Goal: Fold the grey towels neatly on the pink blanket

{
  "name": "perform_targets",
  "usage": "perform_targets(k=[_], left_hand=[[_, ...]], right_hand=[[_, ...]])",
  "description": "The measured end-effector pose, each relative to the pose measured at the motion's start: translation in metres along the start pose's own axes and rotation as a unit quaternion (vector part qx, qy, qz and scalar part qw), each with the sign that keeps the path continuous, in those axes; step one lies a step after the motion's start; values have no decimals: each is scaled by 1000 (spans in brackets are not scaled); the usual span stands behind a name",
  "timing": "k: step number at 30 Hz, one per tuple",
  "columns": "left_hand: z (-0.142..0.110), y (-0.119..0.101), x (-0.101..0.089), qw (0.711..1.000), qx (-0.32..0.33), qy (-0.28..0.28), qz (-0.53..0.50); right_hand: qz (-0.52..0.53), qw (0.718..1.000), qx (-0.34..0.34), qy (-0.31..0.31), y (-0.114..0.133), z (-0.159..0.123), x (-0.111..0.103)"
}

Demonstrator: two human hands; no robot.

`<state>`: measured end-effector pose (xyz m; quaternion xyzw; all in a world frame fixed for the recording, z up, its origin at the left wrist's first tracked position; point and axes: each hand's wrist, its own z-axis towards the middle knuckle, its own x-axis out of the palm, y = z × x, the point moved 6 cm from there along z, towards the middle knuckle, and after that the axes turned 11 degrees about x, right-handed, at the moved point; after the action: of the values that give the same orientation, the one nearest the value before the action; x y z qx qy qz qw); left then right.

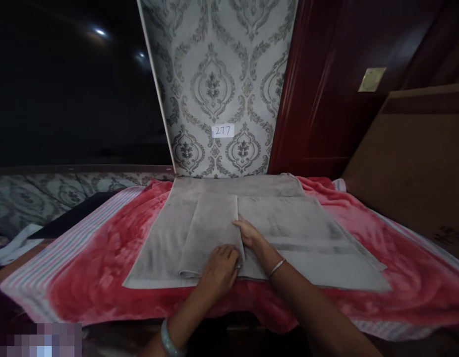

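Observation:
A soft grey cloth (214, 218), towel-like, has its left part folded over toward the middle. It lies on a larger spread of grey cloth (158, 238); whether the two are one piece I cannot tell. My left hand (220, 265) curls its fingers round the near right corner of the folded flap. Farther up the same edge, my right hand (250, 234) pinches the flap, thumb on top and fingers tucked out of sight beneath. A bracelet shows on each wrist.
Under the grey cloth is a red plush blanket (103, 267) with striped borders, draped over the front edge. A large dark screen (73, 84) stands at the left. Patterned wallpaper (214, 64) rises behind, and a brown cardboard box (411, 163) leans at the right.

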<state>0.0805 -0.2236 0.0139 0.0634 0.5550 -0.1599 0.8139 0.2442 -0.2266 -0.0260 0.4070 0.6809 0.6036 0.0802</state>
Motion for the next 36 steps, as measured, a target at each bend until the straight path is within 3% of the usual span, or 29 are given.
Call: perform_targets(k=[4,7,9,12,14,17,21,26,31,36], left_hand=[[-7,9,6,998,18,-32,51],[7,11,0,996,29,-58,63],[24,4,-7,995,34,-72,64],[52,-18,-8,995,53,-61,52],[64,-35,4,997,69,-25,27],[70,-51,35,997,73,34,9],[62,-51,63,996,74,12,40],[56,-50,64,996,80,-28,38],[73,-68,48,996,53,-76,-2],[84,-86,62,997,77,-23,7]], right_hand=[[-17,999,-22,-44,10,12,0],[-26,996,-53,-62,34,16,-2],[-32,993,-85,-71,54,10,-12],[-41,986,-129,-100,73,-8,-45],[-50,980,-130,-143,68,-22,-75],[-58,976,-77,-197,42,-35,-116],[-43,978,-69,-193,18,-38,-136],[-65,971,-89,-210,21,-33,-135],[-77,967,-114,-216,39,-39,-147],[-117,949,-100,-274,38,-56,-168]])
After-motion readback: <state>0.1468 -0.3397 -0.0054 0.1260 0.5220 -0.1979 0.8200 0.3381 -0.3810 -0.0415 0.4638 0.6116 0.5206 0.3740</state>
